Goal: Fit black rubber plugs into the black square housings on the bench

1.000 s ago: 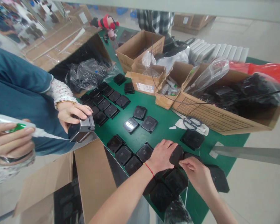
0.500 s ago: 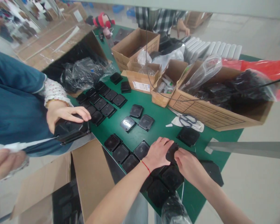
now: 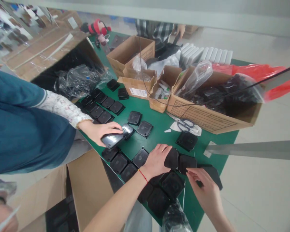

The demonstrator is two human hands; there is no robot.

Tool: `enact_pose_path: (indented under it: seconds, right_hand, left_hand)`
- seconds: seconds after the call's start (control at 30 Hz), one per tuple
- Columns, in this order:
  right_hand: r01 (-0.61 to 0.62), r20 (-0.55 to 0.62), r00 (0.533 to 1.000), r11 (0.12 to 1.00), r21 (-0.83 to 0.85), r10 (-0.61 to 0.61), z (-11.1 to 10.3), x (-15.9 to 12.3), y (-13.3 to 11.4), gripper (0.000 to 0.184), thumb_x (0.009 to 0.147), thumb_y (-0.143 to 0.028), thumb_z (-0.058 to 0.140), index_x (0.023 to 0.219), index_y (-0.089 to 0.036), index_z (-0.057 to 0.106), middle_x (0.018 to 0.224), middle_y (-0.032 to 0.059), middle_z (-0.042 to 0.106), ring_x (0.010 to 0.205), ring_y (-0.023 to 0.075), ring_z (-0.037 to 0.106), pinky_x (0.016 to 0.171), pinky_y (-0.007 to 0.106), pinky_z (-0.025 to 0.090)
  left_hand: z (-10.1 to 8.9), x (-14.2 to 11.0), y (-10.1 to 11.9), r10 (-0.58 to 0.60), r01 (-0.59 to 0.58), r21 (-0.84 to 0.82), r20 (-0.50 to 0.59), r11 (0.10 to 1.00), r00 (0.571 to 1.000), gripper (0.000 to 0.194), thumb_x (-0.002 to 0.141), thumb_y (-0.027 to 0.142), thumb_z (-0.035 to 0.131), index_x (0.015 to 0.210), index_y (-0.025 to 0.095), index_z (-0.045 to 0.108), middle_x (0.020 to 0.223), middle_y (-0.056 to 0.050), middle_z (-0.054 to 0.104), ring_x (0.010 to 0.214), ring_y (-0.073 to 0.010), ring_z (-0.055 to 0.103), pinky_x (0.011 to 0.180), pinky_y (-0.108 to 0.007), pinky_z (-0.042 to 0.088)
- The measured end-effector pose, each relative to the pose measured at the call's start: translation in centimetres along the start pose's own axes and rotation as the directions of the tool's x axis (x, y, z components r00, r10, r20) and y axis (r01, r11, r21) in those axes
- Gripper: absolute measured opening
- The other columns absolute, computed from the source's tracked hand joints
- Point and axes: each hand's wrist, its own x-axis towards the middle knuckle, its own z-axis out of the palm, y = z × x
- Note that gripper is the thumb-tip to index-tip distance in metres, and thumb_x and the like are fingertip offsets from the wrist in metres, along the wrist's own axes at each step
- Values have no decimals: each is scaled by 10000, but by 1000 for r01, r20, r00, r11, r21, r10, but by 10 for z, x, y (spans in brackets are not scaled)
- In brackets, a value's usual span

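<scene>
The green surface carries a long brown cardboard box, with dark-handled scissors nearby. The left hand has its fingers curved around a flat black plastic housing. At the edge of the adjoining black square piece, the right hand has thumb and fingers close together; whether they pinch anything, I cannot tell. Close handling seems in hand, and shifting either piece would call for a steady left grip.
</scene>
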Motion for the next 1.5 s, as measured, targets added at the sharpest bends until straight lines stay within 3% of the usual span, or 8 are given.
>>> enact_pose_path:
  seconds: [0.13, 0.27, 0.5, 0.7, 0.87, 1.03, 1.27, 1.5]
  right_hand:
    - [-46, -170, 985, 962, -270, -1, -13, -18, 23, 375, 910, -465, 522, 1150, -193, 617, 1070, 129, 655, 829, 233, 664, 645, 355, 578]
    - [96, -80, 986, 889, -447, -147, -30, -6, 46, 500, 900, -478, 501, 1293, -172, 542, 1236, 173, 622, 1156, 341, 572, 944, 532, 523]
    - [-171, -8, 985, 985, 34, 171, -43, -10, 32, 571, 825, -542, 589, 1294, -217, 571, 1285, 140, 640, 1104, 294, 645, 863, 428, 591]
    - [-636, 161, 765, 692, 341, 623, -49, -81, 42, 659, 747, -742, 577, 1044, -173, 725, 836, 93, 758, 618, 209, 666, 632, 333, 604]
    - [-697, 180, 617, 425, 578, 766, -34, -114, 65, 634, 631, -720, 707, 938, -167, 740, 1027, 138, 757, 941, 332, 721, 732, 387, 642]
    - [-635, 104, 672, 497, 592, 733, -16, -103, 76, 663, 597, -719, 727, 922, -142, 717, 977, 127, 761, 892, 306, 729, 794, 378, 636]
    - [-585, -19, 786, 755, 296, 617, -33, -104, 59, 541, 781, -621, 599, 1078, -176, 678, 954, 104, 759, 760, 233, 736, 685, 308, 612]
    - [-454, 20, 891, 891, -32, 454, -35, -120, 47, 371, 867, -548, 489, 887, -233, 684, 868, 62, 743, 669, 194, 686, 605, 282, 533]
  left_hand:
    - [-9, -8, 7, -17, 16, -46, -36, 999, 999, 862, 611, 244, 801, 1383, 206, 419, 1328, -93, 518, 1198, -281, 477, 1082, -455, 437]
    - [-18, -23, 18, -22, 22, -27, 16, 999, 1000, 854, 626, 197, 765, 1400, 209, 405, 1359, -102, 499, 1225, -281, 470, 1097, -467, 422]
    - [-11, -25, 54, 16, -15, -9, 127, 1000, 992, 884, 675, 324, 786, 1435, 197, 352, 1381, -126, 491, 1245, -306, 466, 1070, -479, 424]
    - [25, -3, 102, 394, -438, 44, 366, 898, 843, 809, 771, 454, 717, 1384, 52, 375, 1197, -152, 579, 1064, -272, 526, 926, -377, 474]
    - [72, -1, 107, 475, -594, 126, 479, 794, 738, 698, 714, 361, 798, 1235, 21, 480, 1060, -120, 592, 957, -245, 531, 750, -360, 500]
    - [94, -10, 97, 361, -501, 223, 466, 836, 808, 844, 764, 333, 767, 1412, 37, 315, 1229, -156, 574, 1098, -259, 537, 828, -353, 508]
    - [70, -21, 78, 283, -349, 123, 371, 929, 884, 912, 712, 345, 834, 1429, 109, 322, 1384, -170, 509, 1263, -284, 491, 1058, -408, 444]
    - [39, -51, 58, 15, -16, 11, 103, 1000, 995, 387, 862, 264, 669, 1226, 204, 555, 1229, -77, 607, 1149, -226, 558, 1027, -431, 473]
